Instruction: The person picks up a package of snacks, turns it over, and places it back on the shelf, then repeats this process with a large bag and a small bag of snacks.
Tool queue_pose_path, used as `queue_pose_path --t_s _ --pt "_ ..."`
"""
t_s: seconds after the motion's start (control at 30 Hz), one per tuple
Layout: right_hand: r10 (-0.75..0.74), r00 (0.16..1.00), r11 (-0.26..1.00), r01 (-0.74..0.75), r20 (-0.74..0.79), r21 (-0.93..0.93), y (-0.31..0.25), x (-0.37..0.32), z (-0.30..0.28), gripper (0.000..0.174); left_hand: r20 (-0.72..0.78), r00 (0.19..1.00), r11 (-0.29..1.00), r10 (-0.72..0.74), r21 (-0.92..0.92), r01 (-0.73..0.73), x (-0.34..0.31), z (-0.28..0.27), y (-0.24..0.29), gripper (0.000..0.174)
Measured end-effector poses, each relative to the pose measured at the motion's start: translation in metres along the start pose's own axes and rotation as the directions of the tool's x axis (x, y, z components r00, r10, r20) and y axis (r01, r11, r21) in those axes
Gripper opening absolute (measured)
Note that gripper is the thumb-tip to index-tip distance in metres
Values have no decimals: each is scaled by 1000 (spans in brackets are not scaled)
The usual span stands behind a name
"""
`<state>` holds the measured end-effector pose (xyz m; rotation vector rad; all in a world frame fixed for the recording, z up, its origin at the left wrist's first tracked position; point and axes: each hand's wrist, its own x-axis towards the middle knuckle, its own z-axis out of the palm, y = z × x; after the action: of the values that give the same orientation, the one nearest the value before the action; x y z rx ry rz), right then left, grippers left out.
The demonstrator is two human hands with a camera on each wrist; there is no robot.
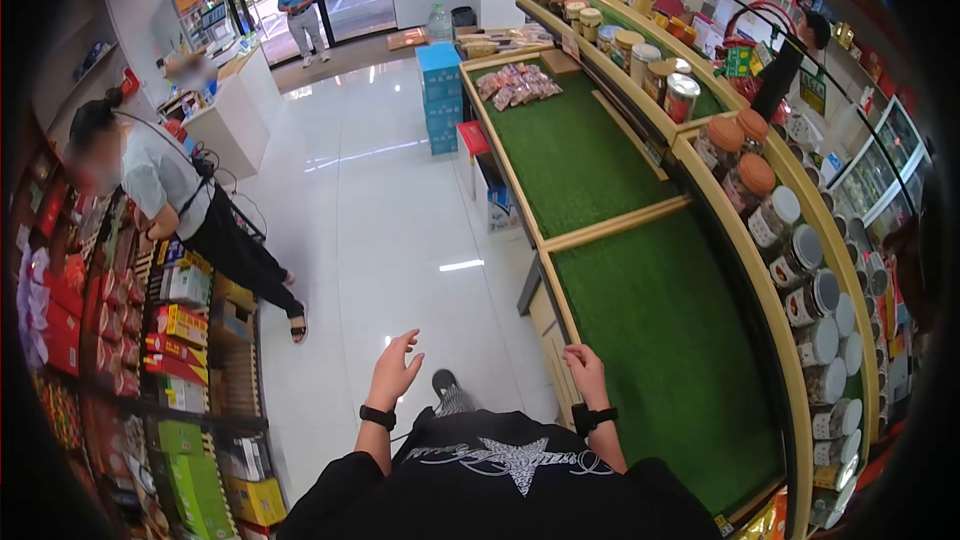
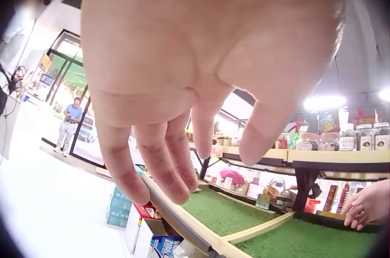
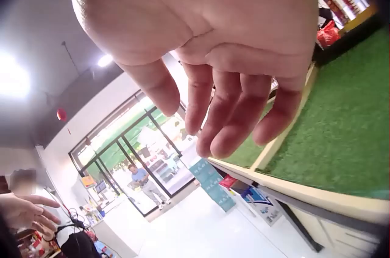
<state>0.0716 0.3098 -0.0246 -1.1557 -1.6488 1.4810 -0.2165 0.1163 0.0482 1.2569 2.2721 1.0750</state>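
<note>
My left hand [image 1: 395,368] is held out over the white floor, empty, its fingers loosely bent and apart. In the left wrist view, its palm and dangling fingers [image 2: 159,169] have nothing between them. My right hand [image 1: 587,375] hovers by the wooden front edge of the display stand and holds nothing. Its relaxed fingers [image 3: 228,121] overlap that edge in the right wrist view. The stand's near bay is lined with green artificial turf [image 1: 665,330]. A wooden divider [image 1: 620,223] separates it from the far bay, where packaged snacks [image 1: 518,86] lie in the back corner.
Lidded jars [image 1: 800,255] line the raised shelf on the right. Blue boxes [image 1: 440,95] are stacked on the floor beyond the stand. A person [image 1: 185,190] stands at the left shelves, which hold boxed goods [image 1: 180,323]; another person [image 1: 300,15] is by the glass doors.
</note>
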Motion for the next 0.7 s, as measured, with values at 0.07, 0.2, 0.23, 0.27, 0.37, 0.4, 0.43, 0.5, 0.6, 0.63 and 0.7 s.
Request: queue_pose_path --t_s 0.07,0.2,0.23,0.27,0.37,0.4,0.43,0.5,0.6,0.63,0.7 --pt "-21 999 1000 22 42 -14 -16 27 25 17 -39 999 1000 13 7 -13 27 -26 -9 40" --pt "-23 997 993 32 77 -113 -43 71 65 18 -110 994 999 3 46 2 67 -61 -38 36" --pt "-19 997 994 27 73 -110 -46 79 70 18 -112 994 999 -10 49 16 73 -66 -46 36" --pt "-17 998 997 22 60 -75 -42 86 75 19 -95 995 998 -18 56 24 80 -69 -55 35" --pt "15 999 1000 -14 50 -19 -30 99 84 18 -56 998 998 -31 53 34 100 -74 -68 35" --pt "34 998 999 -34 50 6 -27 102 87 18 -42 999 999 -23 46 25 106 -75 -70 35" --pt "49 997 999 -49 54 5 -22 107 88 18 -33 999 998 -36 48 37 112 -75 -71 35" --pt "97 992 994 -93 84 -53 -16 123 92 18 -48 996 997 -70 -23 69 126 -75 -71 37" --pt "96 990 995 -91 108 -47 -23 159 102 17 -57 993 994 -107 -26 106 147 -72 -82 38" --pt "84 991 996 -79 106 -50 -29 176 106 17 -56 992 994 -111 -25 110 157 -72 -84 38" --pt "43 992 999 -39 116 -35 -39 208 118 18 -49 986 985 -159 -73 155 176 -69 -89 40"
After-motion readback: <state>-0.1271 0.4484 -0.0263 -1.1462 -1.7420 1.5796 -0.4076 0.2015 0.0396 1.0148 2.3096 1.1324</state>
